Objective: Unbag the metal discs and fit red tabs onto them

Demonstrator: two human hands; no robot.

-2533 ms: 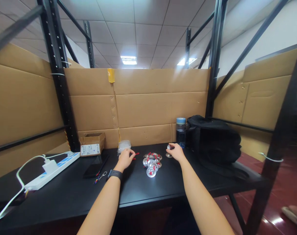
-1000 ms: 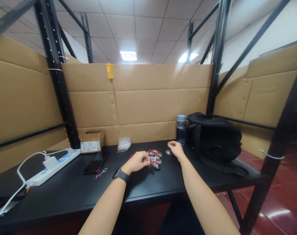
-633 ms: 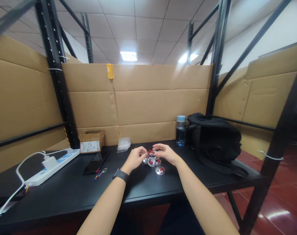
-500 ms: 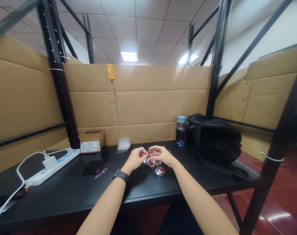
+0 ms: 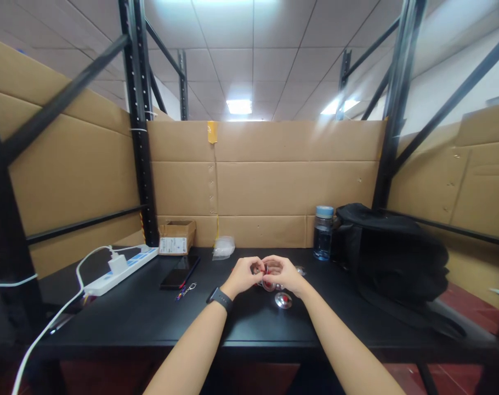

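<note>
My left hand point(image 5: 244, 275) and my right hand point(image 5: 285, 276) meet over the middle of the black table, fingertips pinched close together. Between them is a small shiny silver-and-red piece, partly covered by the fingers, so its exact shape is unclear. Just below the fingertips shows a round clear-rimmed disc point(image 5: 268, 285) with a red middle; whether it is held or resting cannot be made out. Nearer to me, a shiny silver disc point(image 5: 283, 300) with a red centre lies flat on the table. Another shiny disc point(image 5: 300, 270) shows behind my right hand.
On the left are a white power strip point(image 5: 122, 272) with a plug, a dark phone point(image 5: 180, 272), a keychain point(image 5: 186, 292) and a small cardboard box point(image 5: 174, 244). A clear plastic bag point(image 5: 224, 248) lies at the back. Right stand a water bottle point(image 5: 323, 233) and black backpack point(image 5: 391, 258).
The view has swung left, so everything sits further right in the picture. My hands have drawn closer together around the small piece. The nearest disc stays on the table.
</note>
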